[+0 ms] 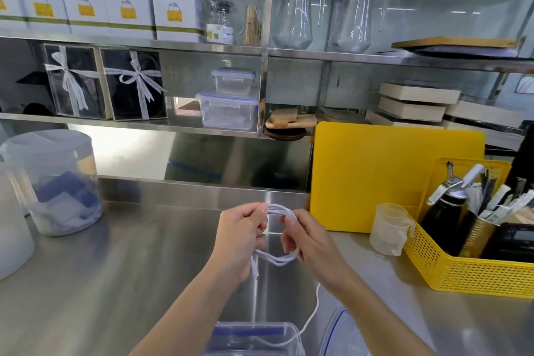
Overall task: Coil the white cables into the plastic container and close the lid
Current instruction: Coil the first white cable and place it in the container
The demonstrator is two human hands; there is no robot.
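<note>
Both hands hold a white cable (278,259) wound into a small loop above the steel counter. My left hand (241,235) pinches the loop's left side, and a short end with a plug hangs below it. My right hand (307,235) grips the right side with thumb on top. A loose tail runs down from the right hand into the clear plastic container (291,335) with blue clips at the bottom edge. The container is open. Its clear lid (339,332) lies just to its right, partly cut off by the frame.
A yellow cutting board (396,176) leans behind a yellow mesh basket (474,272) of utensils on the right, with a small measuring cup (388,230) beside it. A lidded clear jar (55,182) stands on the left. Shelves (144,121) with boxes and pitchers rise behind the counter.
</note>
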